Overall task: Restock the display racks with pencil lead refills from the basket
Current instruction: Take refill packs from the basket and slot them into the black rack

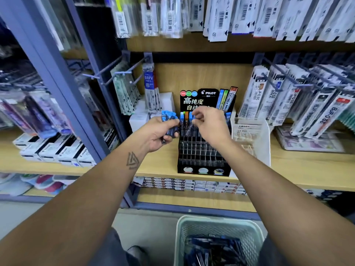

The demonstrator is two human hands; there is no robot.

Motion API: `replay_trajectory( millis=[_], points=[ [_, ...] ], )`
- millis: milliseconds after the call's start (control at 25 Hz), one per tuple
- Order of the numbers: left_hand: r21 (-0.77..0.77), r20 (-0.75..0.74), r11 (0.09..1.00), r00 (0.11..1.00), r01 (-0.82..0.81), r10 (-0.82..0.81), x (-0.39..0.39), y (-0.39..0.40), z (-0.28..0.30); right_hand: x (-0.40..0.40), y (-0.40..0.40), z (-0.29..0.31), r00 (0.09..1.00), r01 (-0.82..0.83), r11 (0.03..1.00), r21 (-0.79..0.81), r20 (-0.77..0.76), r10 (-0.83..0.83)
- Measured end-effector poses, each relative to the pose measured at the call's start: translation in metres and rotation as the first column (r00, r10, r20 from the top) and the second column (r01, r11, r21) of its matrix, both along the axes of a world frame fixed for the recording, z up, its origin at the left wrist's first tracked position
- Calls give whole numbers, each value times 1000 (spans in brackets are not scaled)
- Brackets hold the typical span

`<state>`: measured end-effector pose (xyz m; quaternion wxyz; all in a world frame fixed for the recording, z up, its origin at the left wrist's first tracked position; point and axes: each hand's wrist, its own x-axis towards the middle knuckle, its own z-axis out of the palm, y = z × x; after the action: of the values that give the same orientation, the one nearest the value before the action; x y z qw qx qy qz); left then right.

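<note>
I judge the restock barely begun. My left hand [160,132] grips a bundle of blue-capped refills [169,117], just left of the black display rack [203,150]. My right hand [208,124] pinches one refill tube [190,128] over the rack's back row, where a few tubes stand; most slots in front look empty. A clear plastic holder [253,137] crowds the rack's right side. Below, the basket [219,225] holds many more refills.
</note>
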<state>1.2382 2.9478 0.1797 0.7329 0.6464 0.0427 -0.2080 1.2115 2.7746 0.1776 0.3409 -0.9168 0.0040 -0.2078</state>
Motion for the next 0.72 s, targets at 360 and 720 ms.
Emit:
replay_trajectory(
  millis=[360,720],
  points=[
    [-17,-70,998,996,-61,59,-3,3,2,6,17,-16,998,-61,996,-70,18,62],
    [47,-63,999,998,-20,22,-6,6,-2,7,32,-28,997,-58,939,-339,22,70]
  ],
)
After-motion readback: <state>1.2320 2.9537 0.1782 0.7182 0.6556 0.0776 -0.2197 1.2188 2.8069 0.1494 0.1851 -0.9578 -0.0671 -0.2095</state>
